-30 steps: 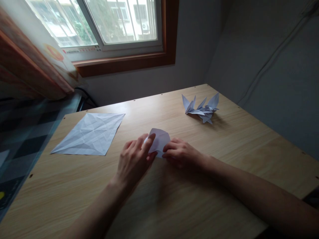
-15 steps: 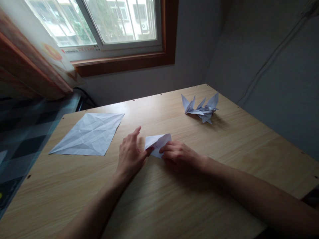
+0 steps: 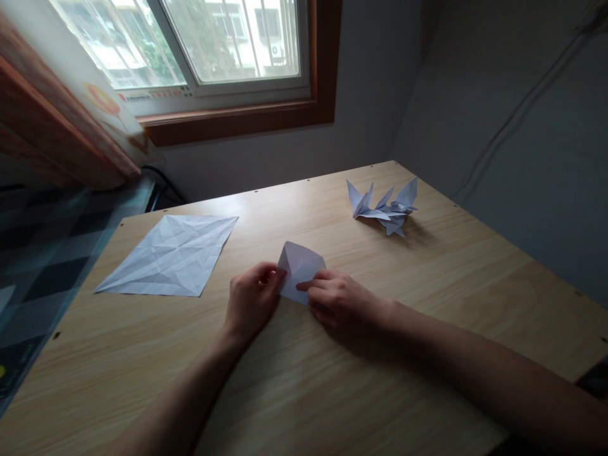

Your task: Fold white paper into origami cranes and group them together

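Observation:
Between my hands, near the middle of the table, is a small folded piece of white paper (image 3: 300,261) with its upper flap raised. My left hand (image 3: 253,299) pinches its left edge between thumb and curled fingers. On the right side, my right hand (image 3: 342,296) grips the paper, its index finger lying across the lower part. The right fingertips underneath are partly hidden. To the left lies a creased, unfolded white paper sheet (image 3: 173,256), flat on the wood.
Folded white origami pieces (image 3: 384,209) with pointed tips stand at the back right of the wooden table (image 3: 285,392). A window (image 3: 237,44) and a curtain (image 3: 61,107) are beyond the far edge. A dark checked surface (image 3: 57,266) adjoins at left.
My left fingers have curled from spread to a pinch on the paper's left edge. The paper's upper flap has lifted and opened upward. My right hand has barely moved.

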`<control>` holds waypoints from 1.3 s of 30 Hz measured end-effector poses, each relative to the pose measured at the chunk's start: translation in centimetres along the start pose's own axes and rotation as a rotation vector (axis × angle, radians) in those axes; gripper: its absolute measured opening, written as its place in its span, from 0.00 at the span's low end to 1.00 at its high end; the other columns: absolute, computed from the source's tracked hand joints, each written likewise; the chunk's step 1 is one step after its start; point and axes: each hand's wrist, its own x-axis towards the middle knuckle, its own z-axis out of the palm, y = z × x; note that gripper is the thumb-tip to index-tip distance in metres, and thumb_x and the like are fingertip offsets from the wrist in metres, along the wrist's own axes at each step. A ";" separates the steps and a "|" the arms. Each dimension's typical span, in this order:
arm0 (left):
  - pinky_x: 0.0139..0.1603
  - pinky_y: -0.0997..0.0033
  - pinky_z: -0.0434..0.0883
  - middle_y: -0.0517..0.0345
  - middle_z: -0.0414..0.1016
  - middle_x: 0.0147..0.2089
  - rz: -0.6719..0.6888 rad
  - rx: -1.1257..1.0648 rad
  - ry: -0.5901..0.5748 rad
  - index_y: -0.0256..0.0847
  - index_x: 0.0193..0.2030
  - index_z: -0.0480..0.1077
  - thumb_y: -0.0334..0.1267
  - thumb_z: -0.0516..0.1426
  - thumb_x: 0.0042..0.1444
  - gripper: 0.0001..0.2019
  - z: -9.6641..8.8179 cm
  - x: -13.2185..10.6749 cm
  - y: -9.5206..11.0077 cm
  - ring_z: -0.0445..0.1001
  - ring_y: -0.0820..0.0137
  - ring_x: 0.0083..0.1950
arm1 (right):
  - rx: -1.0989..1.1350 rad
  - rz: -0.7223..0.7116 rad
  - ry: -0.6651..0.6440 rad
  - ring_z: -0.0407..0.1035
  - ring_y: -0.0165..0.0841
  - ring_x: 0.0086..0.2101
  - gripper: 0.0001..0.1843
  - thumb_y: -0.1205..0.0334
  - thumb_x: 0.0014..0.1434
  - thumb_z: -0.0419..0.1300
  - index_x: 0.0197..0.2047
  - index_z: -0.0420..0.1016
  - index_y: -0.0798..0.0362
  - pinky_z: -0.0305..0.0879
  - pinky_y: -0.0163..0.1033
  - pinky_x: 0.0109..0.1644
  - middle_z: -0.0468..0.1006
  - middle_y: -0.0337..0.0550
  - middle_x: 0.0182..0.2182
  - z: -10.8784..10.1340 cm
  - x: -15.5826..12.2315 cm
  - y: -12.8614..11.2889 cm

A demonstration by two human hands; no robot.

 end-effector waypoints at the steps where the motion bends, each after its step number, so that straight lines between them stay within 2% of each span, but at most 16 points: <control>1: 0.24 0.79 0.66 0.64 0.76 0.24 -0.007 -0.004 0.004 0.39 0.36 0.77 0.40 0.58 0.58 0.08 0.0 0.0 0.0 0.69 0.76 0.21 | 0.001 -0.004 0.002 0.70 0.38 0.41 0.03 0.71 0.59 0.56 0.35 0.70 0.55 0.70 0.42 0.46 0.80 0.51 0.45 0.1 0.0 0.0; 4: 0.24 0.80 0.65 0.64 0.76 0.24 0.014 0.005 0.019 0.40 0.38 0.77 0.41 0.56 0.59 0.09 0.0 -0.1 0.3 0.69 0.77 0.21 | 0.005 -0.017 0.009 0.69 0.38 0.41 0.03 0.71 0.58 0.56 0.34 0.70 0.55 0.70 0.43 0.46 0.80 0.51 0.45 0.2 -0.1 0.0; 10: 0.27 0.78 0.66 0.63 0.75 0.23 0.084 0.093 0.053 0.40 0.29 0.75 0.40 0.55 0.60 0.12 0.1 -0.2 0.7 0.70 0.76 0.23 | -0.012 -0.038 0.014 0.69 0.38 0.41 0.04 0.71 0.58 0.56 0.34 0.70 0.55 0.69 0.42 0.46 0.80 0.50 0.44 0.3 0.0 0.0; 15: 0.23 0.78 0.64 0.61 0.77 0.29 0.140 0.061 0.119 0.41 0.39 0.74 0.42 0.56 0.60 0.09 0.1 -0.5 1.0 0.71 0.75 0.25 | -0.052 -0.079 -0.019 0.68 0.37 0.39 0.04 0.69 0.61 0.56 0.36 0.72 0.55 0.68 0.41 0.42 0.81 0.47 0.38 0.3 0.1 -0.2; 16: 0.23 0.78 0.64 0.61 0.77 0.28 0.159 0.058 0.130 0.41 0.38 0.74 0.42 0.55 0.60 0.09 0.1 -0.5 1.0 0.71 0.75 0.25 | -0.059 -0.094 -0.017 0.68 0.37 0.39 0.05 0.68 0.61 0.55 0.37 0.72 0.55 0.67 0.41 0.42 0.81 0.47 0.39 0.4 0.1 -0.2; 18: 0.25 0.77 0.63 0.63 0.73 0.23 0.183 0.068 0.137 0.40 0.30 0.72 0.40 0.54 0.62 0.12 0.1 -0.5 1.0 0.68 0.76 0.23 | -0.068 -0.115 -0.008 0.68 0.37 0.39 0.05 0.68 0.62 0.55 0.39 0.73 0.55 0.67 0.41 0.41 0.81 0.46 0.40 0.5 0.1 -0.4; 20: 0.25 0.77 0.62 0.64 0.67 0.19 0.177 0.074 0.138 0.39 0.24 0.67 0.39 0.53 0.63 0.16 0.1 -0.5 0.9 0.65 0.77 0.21 | -0.077 -0.123 -0.012 0.67 0.36 0.38 0.05 0.68 0.62 0.55 0.38 0.73 0.55 0.66 0.40 0.41 0.81 0.46 0.40 0.6 0.1 -0.6; 25: 0.24 0.76 0.60 0.64 0.66 0.22 0.166 0.017 0.168 0.39 0.29 0.68 0.39 0.52 0.62 0.12 0.0 -0.6 1.3 0.63 0.76 0.22 | -0.116 -0.128 -0.038 0.67 0.36 0.38 0.05 0.66 0.64 0.55 0.37 0.73 0.54 0.66 0.40 0.40 0.81 0.45 0.41 0.6 0.1 -0.8; 30: 0.21 0.74 0.54 0.67 0.53 0.16 0.051 -0.025 0.247 0.41 0.18 0.56 0.40 0.51 0.62 0.21 0.1 -0.7 1.3 0.54 0.77 0.19 | -0.118 -0.176 -0.064 0.69 0.37 0.42 0.05 0.64 0.65 0.56 0.40 0.72 0.54 0.66 0.40 0.41 0.80 0.46 0.47 0.6 -0.1 -0.9; 32: 0.20 0.74 0.55 0.67 0.54 0.16 0.011 -0.048 0.260 0.41 0.20 0.59 0.40 0.51 0.63 0.19 0.2 -0.6 1.0 0.55 0.76 0.19 | -0.115 -0.179 -0.070 0.69 0.37 0.43 0.05 0.63 0.65 0.56 0.40 0.73 0.54 0.66 0.41 0.42 0.80 0.46 0.48 0.6 -0.2 -0.9; 33: 0.21 0.74 0.57 0.66 0.58 0.18 0.018 -0.050 0.275 0.41 0.23 0.62 0.41 0.51 0.63 0.16 0.2 -0.5 0.8 0.58 0.76 0.20 | -0.118 -0.170 -0.063 0.69 0.37 0.43 0.05 0.63 0.64 0.57 0.40 0.73 0.54 0.66 0.41 0.41 0.80 0.46 0.48 0.6 -0.3 -0.9; 36: 0.31 0.72 0.67 0.61 0.71 0.31 0.154 0.015 0.364 0.41 0.38 0.67 0.40 0.55 0.60 0.06 0.0 -0.4 0.4 0.69 0.72 0.30 | -0.141 -0.097 -0.027 0.68 0.38 0.42 0.06 0.62 0.63 0.57 0.40 0.74 0.54 0.66 0.41 0.40 0.78 0.45 0.51 0.4 -0.4 -1.1; 37: 0.35 0.70 0.69 0.58 0.72 0.35 0.224 0.052 0.397 0.41 0.40 0.67 0.39 0.56 0.59 0.05 -0.2 -0.4 0.3 0.70 0.70 0.33 | -0.148 -0.053 -0.022 0.68 0.39 0.42 0.07 0.61 0.63 0.57 0.42 0.74 0.54 0.66 0.42 0.41 0.77 0.46 0.52 0.3 -0.4 -1.1; 39: 0.39 0.67 0.70 0.57 0.72 0.36 0.378 0.117 0.422 0.43 0.40 0.65 0.35 0.58 0.57 0.06 -0.4 -0.7 0.4 0.71 0.68 0.36 | -0.162 0.037 -0.026 0.67 0.42 0.45 0.12 0.58 0.62 0.58 0.46 0.74 0.54 0.65 0.46 0.45 0.76 0.49 0.52 0.0 -0.4 -1.3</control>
